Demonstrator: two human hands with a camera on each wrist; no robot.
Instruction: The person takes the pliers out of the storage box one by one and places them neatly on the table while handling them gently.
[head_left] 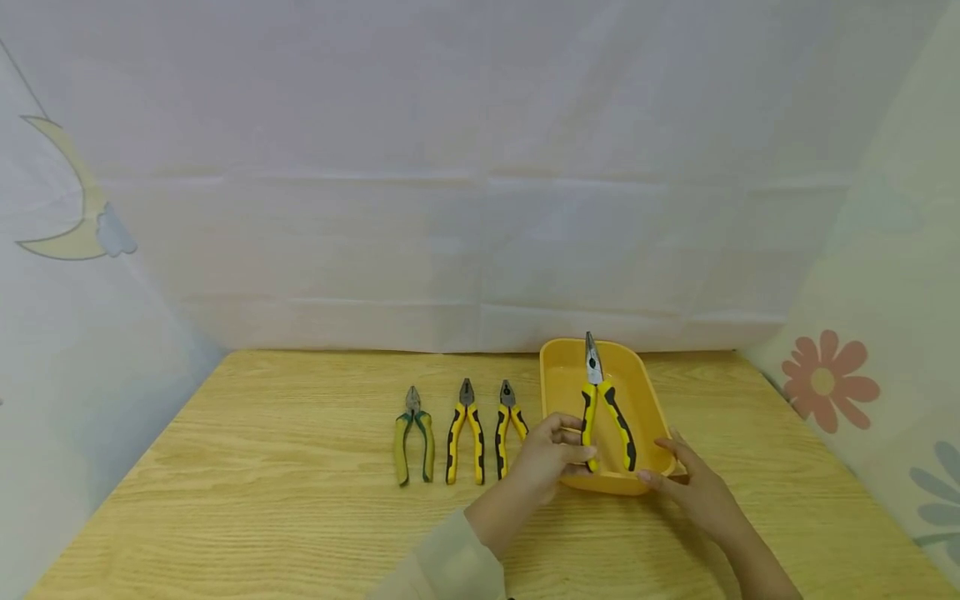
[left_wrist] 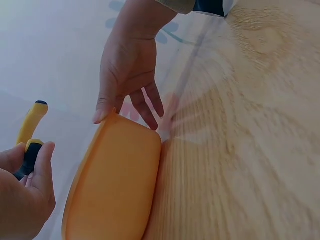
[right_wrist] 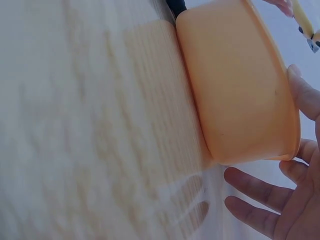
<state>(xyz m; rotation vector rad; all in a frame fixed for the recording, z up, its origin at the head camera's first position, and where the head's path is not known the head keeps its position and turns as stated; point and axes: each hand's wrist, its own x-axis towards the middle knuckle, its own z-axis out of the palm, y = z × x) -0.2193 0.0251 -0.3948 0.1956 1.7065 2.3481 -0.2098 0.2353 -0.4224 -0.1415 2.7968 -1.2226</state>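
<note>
Long-nose pliers [head_left: 593,371] with yellow and black handles are held up over a yellow plastic bin [head_left: 552,375], nose pointing away. My left hand [head_left: 546,457] pinches their left handle near its end; the handles are spread apart. In the left wrist view, thumb and fingers of the left hand [left_wrist: 25,205] close on the handle tip [left_wrist: 33,152]. My right hand [head_left: 697,492] grips the bin's near right corner, thumb and index finger at the rim. Its other fingers extend outside the wall, as the right wrist view shows on the right hand [right_wrist: 295,205].
Left of the bin, three pliers lie in a row on the wooden table [head_left: 262,467]: green-handled pliers [head_left: 403,450], yellow-and-black pliers [head_left: 453,442] and another yellow-and-black pair [head_left: 502,429], partly behind the left hand. A pale cloth backdrop [head_left: 375,250] rises behind.
</note>
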